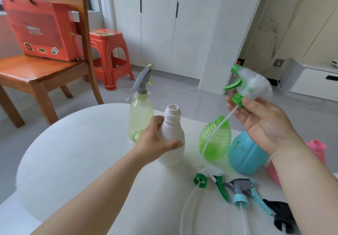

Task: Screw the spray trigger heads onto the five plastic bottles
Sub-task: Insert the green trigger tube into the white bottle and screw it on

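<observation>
Left hand (pixel 157 139) grips white bottle (pixel 173 130) at the shoulder; bottle upright on white table (pixel 91 152), neck open. Right hand (pixel 259 119) holds clear-green trigger head (pixel 250 84) raised at right, blurred. Its dip tube (pixel 217 126) hangs in front of green bottle (pixel 221 143). Blue bottle (pixel 245 154) and pink bottle (pixel 318 148) further right. Behind the white one, yellow-green bottle (pixel 140 117) wears a grey head. Loose and near: white-green head (pixel 212 177), grey-blue head (pixel 241 189).

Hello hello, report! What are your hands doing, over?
Left hand grips white plastic bottle, neck open. Right hand holds clear trigger head with green collar, not yet on. Nothing blocking bottle mouth.
</observation>
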`<action>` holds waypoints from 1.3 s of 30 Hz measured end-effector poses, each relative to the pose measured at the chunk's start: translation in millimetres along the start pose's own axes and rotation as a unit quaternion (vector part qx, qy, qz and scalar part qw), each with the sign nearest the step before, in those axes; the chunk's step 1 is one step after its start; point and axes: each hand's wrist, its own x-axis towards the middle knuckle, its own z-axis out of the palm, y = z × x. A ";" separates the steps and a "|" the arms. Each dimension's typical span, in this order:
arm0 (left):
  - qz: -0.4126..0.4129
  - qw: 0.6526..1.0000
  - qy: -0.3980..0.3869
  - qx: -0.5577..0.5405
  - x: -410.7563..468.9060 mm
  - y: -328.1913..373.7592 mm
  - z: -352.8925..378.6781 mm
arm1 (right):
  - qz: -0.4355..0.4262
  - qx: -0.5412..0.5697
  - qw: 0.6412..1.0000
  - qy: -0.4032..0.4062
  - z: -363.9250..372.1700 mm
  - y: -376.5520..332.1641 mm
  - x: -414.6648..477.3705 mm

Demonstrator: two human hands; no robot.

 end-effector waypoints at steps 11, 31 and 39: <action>-0.007 1.000 0.004 0.015 -51.1 -16.8 -19.2 | -0.094 0.090 0.991 -0.015 69.8 -29.5 -5.1; 0.015 0.997 -0.072 -0.005 -51.0 -29.9 -26.8 | -0.054 -0.205 0.972 -0.102 88.0 48.1 -15.9; 0.028 0.998 -0.060 0.011 -45.6 -38.9 -26.0 | 0.001 -0.257 0.954 -0.156 83.2 69.8 -20.8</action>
